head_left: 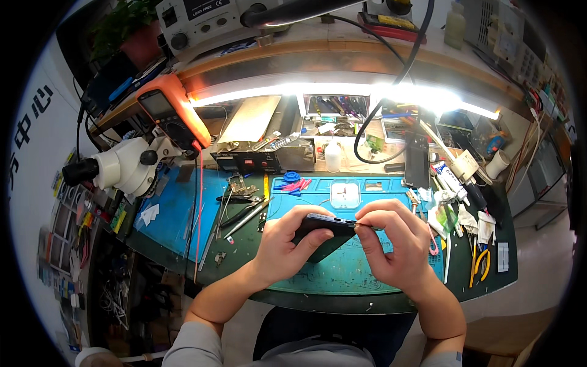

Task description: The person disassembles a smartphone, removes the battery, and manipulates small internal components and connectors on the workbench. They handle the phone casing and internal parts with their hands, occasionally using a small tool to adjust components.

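A dark smartphone (333,222) is tilted above the blue work mat (293,272), with its narrow edge turned up toward me. My left hand (282,246) grips one side of it, the thumb across its near side and the fingers behind. At the phone's right corner, my right hand (396,244) pinches thumb and forefinger together against the edge. Whatever lies between those fingertips is too small to make out. Just beyond the phone, a small whitish square tray (345,196) sits on the mat.
A white microscope (125,168) and an orange multimeter (174,113) stand at the left. Tweezers and pliers (235,214) lie left of the mat. On the right are yellow-handled pliers (483,265), crumpled tissues and another dark phone (417,162). A black cable (361,131) hangs overhead.
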`<state>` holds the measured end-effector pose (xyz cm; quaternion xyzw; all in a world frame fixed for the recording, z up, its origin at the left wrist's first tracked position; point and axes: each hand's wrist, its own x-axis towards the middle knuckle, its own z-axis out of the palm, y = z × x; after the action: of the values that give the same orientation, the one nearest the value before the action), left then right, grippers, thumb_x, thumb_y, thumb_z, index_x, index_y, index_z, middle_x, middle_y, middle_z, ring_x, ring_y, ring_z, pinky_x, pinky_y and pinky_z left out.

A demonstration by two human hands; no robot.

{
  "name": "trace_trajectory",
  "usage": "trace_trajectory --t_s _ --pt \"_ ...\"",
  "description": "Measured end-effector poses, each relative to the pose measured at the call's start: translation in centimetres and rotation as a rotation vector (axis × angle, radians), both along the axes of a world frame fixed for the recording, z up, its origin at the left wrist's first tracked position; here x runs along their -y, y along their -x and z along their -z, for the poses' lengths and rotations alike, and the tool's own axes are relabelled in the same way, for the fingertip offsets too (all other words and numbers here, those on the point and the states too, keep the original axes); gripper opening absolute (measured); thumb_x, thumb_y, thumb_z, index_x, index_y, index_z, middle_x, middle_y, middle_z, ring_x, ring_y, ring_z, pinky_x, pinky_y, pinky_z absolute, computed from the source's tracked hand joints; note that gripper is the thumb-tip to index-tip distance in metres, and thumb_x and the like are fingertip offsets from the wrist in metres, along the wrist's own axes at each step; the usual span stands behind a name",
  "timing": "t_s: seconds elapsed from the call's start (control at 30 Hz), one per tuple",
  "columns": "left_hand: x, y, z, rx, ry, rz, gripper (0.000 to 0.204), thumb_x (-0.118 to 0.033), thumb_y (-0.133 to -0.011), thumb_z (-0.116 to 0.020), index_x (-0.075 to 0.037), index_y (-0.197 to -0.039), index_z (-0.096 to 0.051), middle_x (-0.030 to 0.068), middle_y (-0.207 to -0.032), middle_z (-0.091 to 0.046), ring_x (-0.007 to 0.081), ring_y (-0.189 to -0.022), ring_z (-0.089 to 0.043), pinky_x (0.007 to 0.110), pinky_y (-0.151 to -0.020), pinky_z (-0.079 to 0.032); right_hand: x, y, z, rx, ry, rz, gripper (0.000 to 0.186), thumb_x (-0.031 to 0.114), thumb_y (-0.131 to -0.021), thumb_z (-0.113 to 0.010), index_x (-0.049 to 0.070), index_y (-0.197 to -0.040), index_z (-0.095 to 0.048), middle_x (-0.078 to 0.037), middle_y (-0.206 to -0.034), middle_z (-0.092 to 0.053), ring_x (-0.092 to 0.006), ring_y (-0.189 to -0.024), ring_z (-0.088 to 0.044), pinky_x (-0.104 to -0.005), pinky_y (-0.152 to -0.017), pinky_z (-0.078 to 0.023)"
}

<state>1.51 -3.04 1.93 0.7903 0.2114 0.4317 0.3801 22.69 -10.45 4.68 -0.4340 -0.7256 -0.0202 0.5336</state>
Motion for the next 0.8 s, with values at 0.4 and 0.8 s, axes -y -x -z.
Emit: trace_trajectory --t_s 0.4,0.8 --pt "0.24 -0.17 -0.26 -0.019 -0.015 0.006 0.029 -0.012 -0.098 -0.076 -0.004 -0.125 -0.067 0.0077 -0.099 -0.077 0.0103 -0.084 -0.072 0.026 -0.075 -0.057 0.24 -0.14 -0.17 0.025 0.015 0.001 0.014 0.001 -0.087 -0.078 0.003 -0.095 -0.067 -0.011 -0.092 -0.071 -0.0253 -0.072 -0.07 -0.0341 -0.06 -0.056" --pt "0.29 -0.28 -0.29 -0.028 -0.019 0.003 0.03 -0.01 -0.097 -0.077 -0.003 -0.125 -0.067 0.0089 -0.105 -0.078 0.0122 -0.087 -0.074 0.027 -0.078 -0.059 0.34 -0.17 -0.37 0.067 0.006 0.014 0.014 0.001 -0.086 -0.078 0.003 -0.094 -0.067 -0.01 -0.092 -0.071 -0.0256 -0.072 -0.071 -0.0345 -0.061 -0.056"
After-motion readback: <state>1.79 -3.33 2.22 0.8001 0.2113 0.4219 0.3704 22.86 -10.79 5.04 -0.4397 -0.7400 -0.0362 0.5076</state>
